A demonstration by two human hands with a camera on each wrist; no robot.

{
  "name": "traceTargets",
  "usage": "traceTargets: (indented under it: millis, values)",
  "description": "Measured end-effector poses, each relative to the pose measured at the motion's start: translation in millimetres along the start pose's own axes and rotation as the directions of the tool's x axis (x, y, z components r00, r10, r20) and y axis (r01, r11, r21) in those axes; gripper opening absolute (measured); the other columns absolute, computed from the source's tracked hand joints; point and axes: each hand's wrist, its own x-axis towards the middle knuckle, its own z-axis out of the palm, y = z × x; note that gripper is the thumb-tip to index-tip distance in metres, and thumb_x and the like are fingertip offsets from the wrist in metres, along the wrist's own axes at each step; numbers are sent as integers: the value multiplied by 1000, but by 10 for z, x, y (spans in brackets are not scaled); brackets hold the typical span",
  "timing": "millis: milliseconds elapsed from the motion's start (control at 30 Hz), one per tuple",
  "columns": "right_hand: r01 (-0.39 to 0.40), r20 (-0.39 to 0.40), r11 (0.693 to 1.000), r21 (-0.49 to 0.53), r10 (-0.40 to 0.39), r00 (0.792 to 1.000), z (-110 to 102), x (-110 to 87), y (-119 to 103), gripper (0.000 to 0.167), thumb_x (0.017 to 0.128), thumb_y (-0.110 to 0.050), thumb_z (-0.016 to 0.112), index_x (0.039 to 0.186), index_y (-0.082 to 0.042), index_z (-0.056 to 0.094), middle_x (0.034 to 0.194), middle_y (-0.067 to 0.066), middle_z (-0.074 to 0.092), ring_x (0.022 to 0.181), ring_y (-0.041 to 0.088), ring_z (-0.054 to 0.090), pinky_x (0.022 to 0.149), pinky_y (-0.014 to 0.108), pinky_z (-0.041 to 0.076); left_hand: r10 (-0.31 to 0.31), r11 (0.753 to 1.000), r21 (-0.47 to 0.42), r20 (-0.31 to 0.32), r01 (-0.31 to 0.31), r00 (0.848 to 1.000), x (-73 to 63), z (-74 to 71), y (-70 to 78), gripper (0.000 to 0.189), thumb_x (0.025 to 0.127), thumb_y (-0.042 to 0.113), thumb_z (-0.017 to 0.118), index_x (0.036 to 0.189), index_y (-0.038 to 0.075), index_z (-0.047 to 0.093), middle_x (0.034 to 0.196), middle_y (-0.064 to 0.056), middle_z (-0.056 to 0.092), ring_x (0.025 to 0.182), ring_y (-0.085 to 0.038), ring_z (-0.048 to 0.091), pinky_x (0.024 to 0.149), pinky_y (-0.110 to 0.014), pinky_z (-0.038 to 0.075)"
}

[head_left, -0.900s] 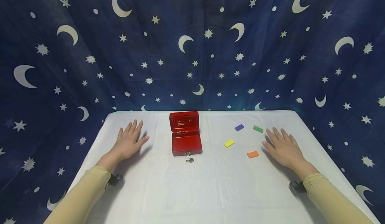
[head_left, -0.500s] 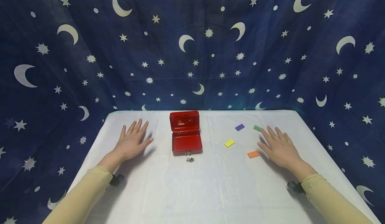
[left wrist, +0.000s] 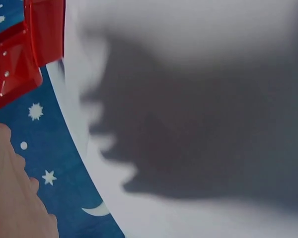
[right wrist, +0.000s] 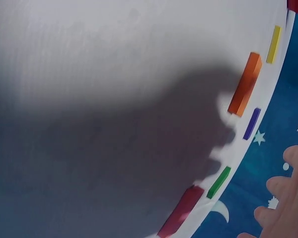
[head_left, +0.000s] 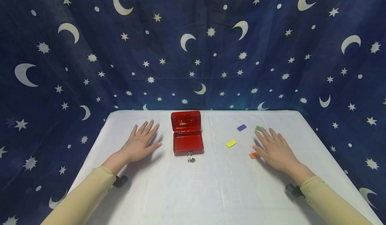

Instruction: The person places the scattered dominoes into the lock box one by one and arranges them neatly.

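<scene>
My left hand (head_left: 140,146) is held above the white table, fingers spread and holding nothing, left of a red metal cash box (head_left: 188,144). The box's lid (head_left: 186,121) stands raised, and a small silver lock piece (head_left: 189,156) hangs at its front. Over the right side hovers my right hand (head_left: 275,151), fingers extended and grasping nothing. Its fingertips overlap a green block (head_left: 258,128), and its thumb covers part of an orange block (head_left: 253,155) in the head view. A dark red block (right wrist: 181,212) shows in the right wrist view; the hand hides it from the head view.
Between box and right hand lie a yellow block (head_left: 231,143) and a purple block (head_left: 241,127). A white cloth covers the table (head_left: 187,191). Behind it hangs a dark blue curtain (head_left: 169,50) printed with moons and stars.
My left hand has moved right, toward the red box. My right hand has moved left, now overlapping the green and orange blocks in the head view.
</scene>
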Motion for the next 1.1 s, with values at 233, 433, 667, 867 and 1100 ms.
traceTargets:
  millis: [233, 433, 667, 867, 1100]
  values:
    - [29, 8, 999, 17, -29, 1000, 15, -8, -97, 70, 108, -53, 39, 160, -7, 32, 165, 23, 24, 152, 48, 12, 119, 69, 8, 93, 995, -40, 12, -92, 996, 40, 27, 102, 84, 98, 70, 45, 164, 24, 21, 171, -5, 12, 157, -32, 7, 122, -62, 5]
    - [33, 41, 999, 3, -33, 999, 69, -9, -147, 73, 106, -58, 37, 160, -8, 33, 166, 21, 25, 152, 47, 13, 119, 68, 10, 157, 980, -127, 41, -151, 987, 83, 91, 177, 86, 97, 71, 47, 164, 24, 22, 171, -4, 14, 156, -30, 12, 124, -56, 7]
    - [60, 25, 998, 26, -61, 998, 96, -45, -168, 70, 107, -55, 40, 158, -8, 36, 164, 21, 29, 151, 48, 17, 118, 67, 14, 168, 966, -212, 88, -146, 982, 144, 163, 253, 85, 94, 64, 60, 162, 25, 30, 171, 1, 16, 156, -27, 16, 125, -52, 10]
    - [27, 52, 999, 36, -29, 998, 122, -81, -163, 71, 106, -58, 37, 159, -10, 36, 165, 19, 29, 152, 47, 15, 119, 66, 12, 135, 959, -265, 102, -104, 986, 207, 204, 293, 80, 90, 57, 71, 158, 27, 41, 170, 4, 20, 153, -26, 25, 121, -57, 24]
    - [-10, 62, 998, 57, 6, 998, 160, -116, -151, 74, 105, -62, 37, 158, -11, 38, 165, 18, 29, 152, 47, 15, 119, 66, 12, 111, 949, -305, 79, -82, 991, 265, 227, 293, 67, 89, 47, 78, 147, 25, 54, 162, 4, 39, 147, -23, 39, 115, -56, 36]
